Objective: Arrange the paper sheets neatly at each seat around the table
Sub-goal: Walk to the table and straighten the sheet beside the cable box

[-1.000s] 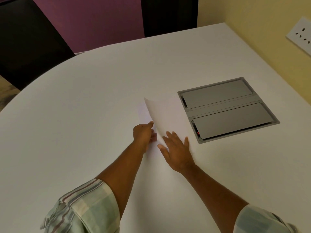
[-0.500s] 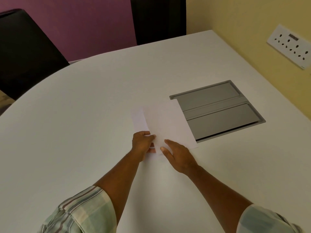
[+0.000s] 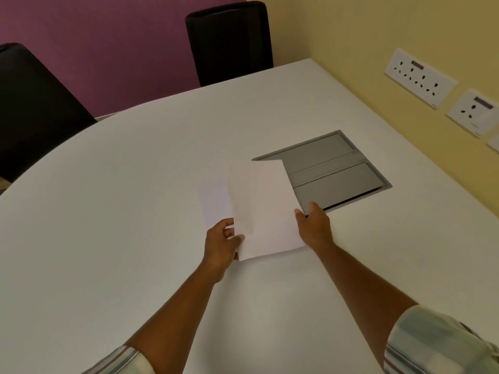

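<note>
The table [image 3: 135, 211] is white and smooth, with a rounded edge sweeping along its far left side and a straight edge running against the yellow wall on the right. Set flush into its top is a grey hatch panel [image 3: 334, 171], a rectangle with two long lids side by side and a narrow strip between them. A dark slit shows along the panel's near edge. Just left of the panel, white paper sheets [image 3: 259, 209] sit above the tabletop, one overlapping the panel's near left corner; whether they touch the table cannot be told.
</note>
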`<action>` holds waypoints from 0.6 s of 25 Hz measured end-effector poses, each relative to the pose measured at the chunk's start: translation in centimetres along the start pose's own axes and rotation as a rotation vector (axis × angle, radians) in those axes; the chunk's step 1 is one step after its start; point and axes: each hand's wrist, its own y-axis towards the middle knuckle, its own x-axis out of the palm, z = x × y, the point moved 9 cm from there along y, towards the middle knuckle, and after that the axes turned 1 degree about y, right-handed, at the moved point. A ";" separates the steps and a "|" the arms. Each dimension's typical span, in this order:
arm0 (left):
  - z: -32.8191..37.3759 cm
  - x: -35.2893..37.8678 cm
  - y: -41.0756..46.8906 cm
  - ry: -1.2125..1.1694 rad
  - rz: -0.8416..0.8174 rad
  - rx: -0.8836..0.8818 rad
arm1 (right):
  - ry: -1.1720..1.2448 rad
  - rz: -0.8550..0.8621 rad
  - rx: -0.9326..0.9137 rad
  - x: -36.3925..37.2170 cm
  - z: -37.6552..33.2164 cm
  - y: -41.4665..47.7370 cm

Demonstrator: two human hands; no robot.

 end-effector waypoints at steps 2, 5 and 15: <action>-0.3 1.0 -2.3 -0.027 -0.020 0.022 | 0.113 -0.022 0.136 -1.7 1.7 0.2; -1.2 3.2 -5.4 -0.034 -0.078 0.026 | 0.333 0.022 0.181 -4.7 3.8 -1.3; -3.4 11.4 -8.9 0.069 -0.107 -0.142 | 0.268 0.053 0.179 -14.8 14.0 -8.6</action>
